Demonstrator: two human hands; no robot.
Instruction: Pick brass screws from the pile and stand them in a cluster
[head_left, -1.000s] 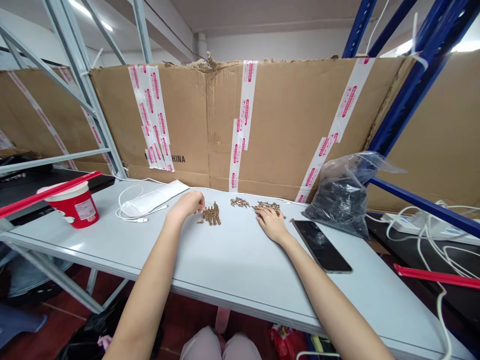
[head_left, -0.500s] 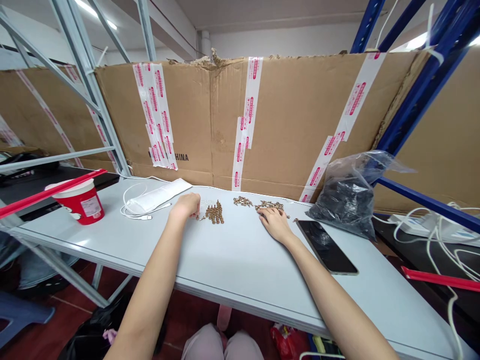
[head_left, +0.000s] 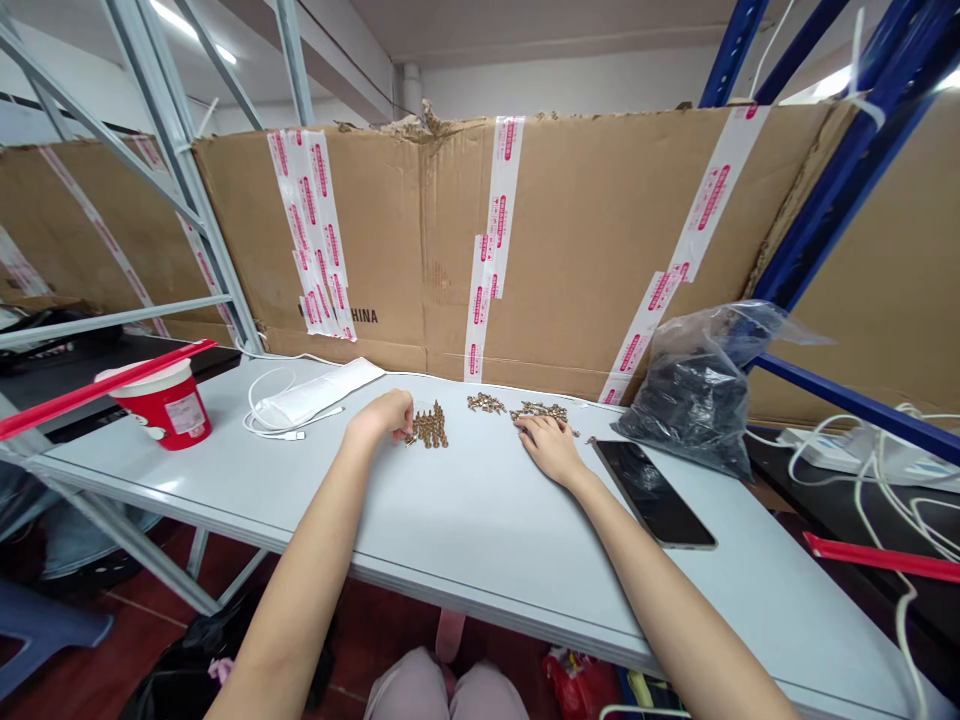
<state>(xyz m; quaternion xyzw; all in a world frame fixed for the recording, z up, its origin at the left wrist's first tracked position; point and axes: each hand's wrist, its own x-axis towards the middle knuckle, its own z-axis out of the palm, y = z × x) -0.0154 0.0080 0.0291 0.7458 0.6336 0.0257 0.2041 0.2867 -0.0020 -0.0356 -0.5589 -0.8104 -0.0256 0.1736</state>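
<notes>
Dozens of small brass pieces sit on the white worktop, and they look light, stiff and best pinched singly. The left hand curls beside them, any grip hidden; the right hand lies open, fingers resting on a loose heap.

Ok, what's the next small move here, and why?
Probably the right hand should draw one piece from the loose heap of small brass-coloured parts toward the lined-up rows. The heap lies scattered under its fingertips, while the rows are neat, and the left hand is already beside them to place it.
</notes>
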